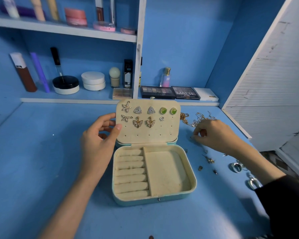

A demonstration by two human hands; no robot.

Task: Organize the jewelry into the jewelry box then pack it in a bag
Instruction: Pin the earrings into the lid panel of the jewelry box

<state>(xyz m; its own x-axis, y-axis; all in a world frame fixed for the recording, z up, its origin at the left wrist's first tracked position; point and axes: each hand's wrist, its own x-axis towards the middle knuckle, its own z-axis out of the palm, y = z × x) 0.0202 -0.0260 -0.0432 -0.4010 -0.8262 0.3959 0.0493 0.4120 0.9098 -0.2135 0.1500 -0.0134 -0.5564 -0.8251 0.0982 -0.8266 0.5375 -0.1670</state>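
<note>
An open teal jewelry box (194, 180) with cream lining sits mid-table. Its raised lid (155, 133) carries several pinned earrings: starfish, triangles, green stones, butterflies and one small heart stud (161, 118). My left hand (100, 135) grips the lid's left edge, thumb on the inner face. To the right of the box my right hand (212, 133) has its fingers curled down on the table, pinching at a small piece I cannot make out. Tangled gold chains (197, 119) lie just behind that hand. The ring rolls and the tray compartment hold nothing.
Loose studs and small earrings (209, 159) and silver rings (236, 167) are scattered on the blue table right of the box. Makeup palettes (169, 92), jars and bottles line the back shelves. A white slatted panel (274, 100) stands at the right.
</note>
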